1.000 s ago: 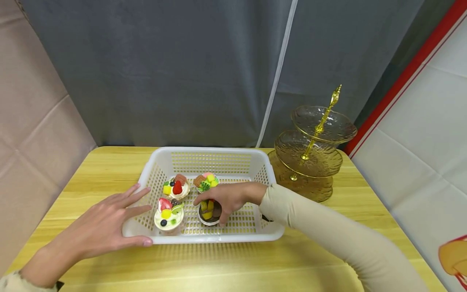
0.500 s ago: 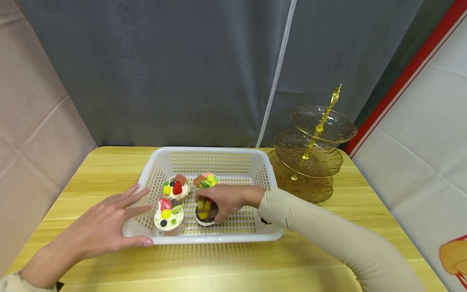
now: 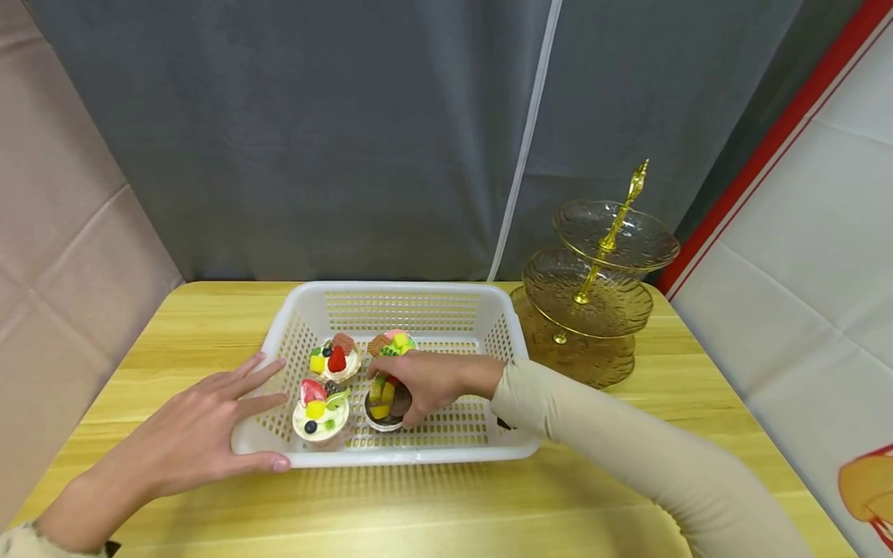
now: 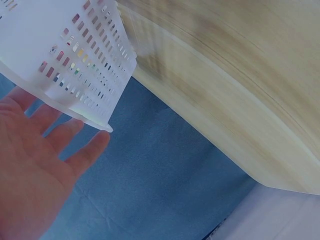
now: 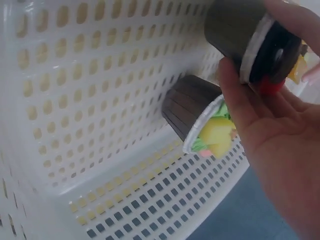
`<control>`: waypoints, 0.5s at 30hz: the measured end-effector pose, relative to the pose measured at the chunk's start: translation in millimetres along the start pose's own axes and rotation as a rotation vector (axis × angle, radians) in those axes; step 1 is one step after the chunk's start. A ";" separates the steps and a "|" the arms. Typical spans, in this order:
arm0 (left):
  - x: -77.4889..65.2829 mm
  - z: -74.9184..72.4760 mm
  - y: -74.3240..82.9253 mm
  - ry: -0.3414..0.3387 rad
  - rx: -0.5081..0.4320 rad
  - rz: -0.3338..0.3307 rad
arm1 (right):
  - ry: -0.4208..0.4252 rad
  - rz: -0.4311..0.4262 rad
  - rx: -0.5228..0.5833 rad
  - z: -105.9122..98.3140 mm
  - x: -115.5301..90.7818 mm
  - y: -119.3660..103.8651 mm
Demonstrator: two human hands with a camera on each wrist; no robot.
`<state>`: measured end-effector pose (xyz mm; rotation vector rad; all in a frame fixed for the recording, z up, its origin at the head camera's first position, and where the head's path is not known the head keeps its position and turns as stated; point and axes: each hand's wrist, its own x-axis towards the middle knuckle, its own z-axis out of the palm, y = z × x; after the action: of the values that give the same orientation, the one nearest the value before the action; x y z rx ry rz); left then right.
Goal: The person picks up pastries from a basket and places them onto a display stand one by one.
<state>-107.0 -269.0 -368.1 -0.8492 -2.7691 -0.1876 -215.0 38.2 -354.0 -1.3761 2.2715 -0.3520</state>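
Observation:
My right hand (image 3: pixel 436 381) pinches a chocolate-topped cupcake (image 3: pixel 380 403) with yellow fruit pieces, between thumb and fingers inside the white basket (image 3: pixel 412 458). Its dark cup (image 5: pixel 232 32) shows in the right wrist view; I cannot tell whether its base touches the basket floor. Behind it stands a cupcake with green and yellow fruit (image 5: pixel 216 134), partly hidden by the hand in the head view. To the left are a cream cupcake with a strawberry (image 3: pixel 337 361) and another with mixed fruit (image 3: pixel 319 418). My left hand (image 3: pixel 195 426) rests its spread fingers at the basket's left rim.
A three-tiered amber glass stand (image 3: pixel 589 291) with a gold stem stands right of the basket, at the back of the wooden table (image 3: pixel 446 511). A grey curtain (image 3: pixel 314 139) hangs behind the table.
The chocolate cupcake has shifted a little to the left in my right hand, whose thumb and fingers have closed on it. My left hand has stayed at the basket's rim.

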 end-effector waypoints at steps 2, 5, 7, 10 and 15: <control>0.2 -0.2 0.3 -0.001 0.001 0.000 | 0.017 -0.003 0.024 -3.1 -1.3 -1.4; 0.2 -0.5 0.2 0.000 0.001 0.001 | 0.041 -0.012 0.050 -9.6 -5.0 -4.2; 0.1 -0.7 0.1 0.003 0.001 0.001 | 0.060 -0.014 0.068 -15.0 -8.6 -6.2; -0.1 -0.8 -0.1 0.006 0.001 0.000 | 0.096 -0.029 0.096 -22.6 -14.6 -8.5; -0.3 -0.2 -0.3 0.008 0.001 0.001 | 0.152 -0.076 0.142 -31.6 -25.1 -11.8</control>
<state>-106.9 -269.4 -368.0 -0.8477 -2.7613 -0.1885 -212.1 54.3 -315.3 -1.4067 2.2686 -0.6511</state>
